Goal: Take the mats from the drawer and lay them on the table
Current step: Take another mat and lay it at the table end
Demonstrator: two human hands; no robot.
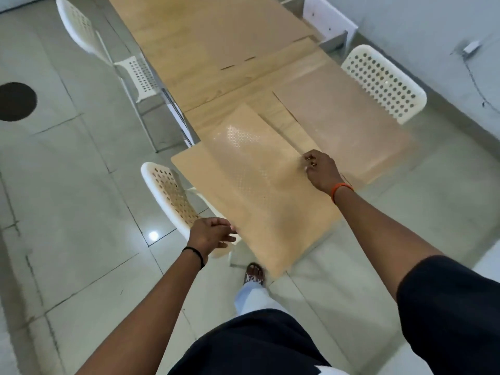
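Table (205,50) spans 11 to 5 o'clock. Mat (251,185) lies at centre over its near end; second mat (341,123) at 2 o'clock. Right hand (322,169) pinches the centre mat's edge. Left hand (211,234), fingers relaxed, touches its near edge.

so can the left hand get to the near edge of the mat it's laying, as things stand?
Probably yes. The left hand is open right beside the mat, at its near-left edge, with nothing between them. The right hand pinches the far edge, and the white chair sits below, out of the way.
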